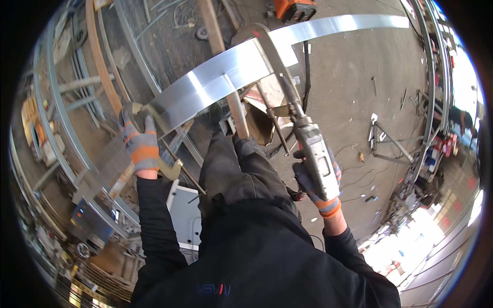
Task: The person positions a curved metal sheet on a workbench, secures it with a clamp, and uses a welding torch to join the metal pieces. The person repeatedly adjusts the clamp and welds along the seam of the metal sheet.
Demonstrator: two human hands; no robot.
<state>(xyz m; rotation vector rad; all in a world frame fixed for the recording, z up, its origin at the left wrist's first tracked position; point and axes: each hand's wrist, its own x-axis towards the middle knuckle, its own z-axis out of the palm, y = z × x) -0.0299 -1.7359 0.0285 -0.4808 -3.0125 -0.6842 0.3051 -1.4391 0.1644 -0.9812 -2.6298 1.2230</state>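
A long, bright sheet-metal strip (200, 84) lies across the space ahead of me, resting over narrow beams. At its left end, my gloved left hand (139, 134) is closed round the curved frame of a C-clamp (169, 168), whose screw slants down toward my leg. My gloved right hand (319, 179) wraps round the long grey metal body of a large clamp-like tool (317, 154). That tool's brownish curved arm reaches over the strip near its middle, with a screw rod (277, 131) beside it. Whether either clamp is tight on the strip cannot be seen.
Long metal rails and a brown beam (105, 61) run along the left. An orange-and-black case (295, 9) stands at the far side. A white panel (185, 213) lies by my left arm. Cables, metal stands (393, 141) and scraps are on the floor to the right.
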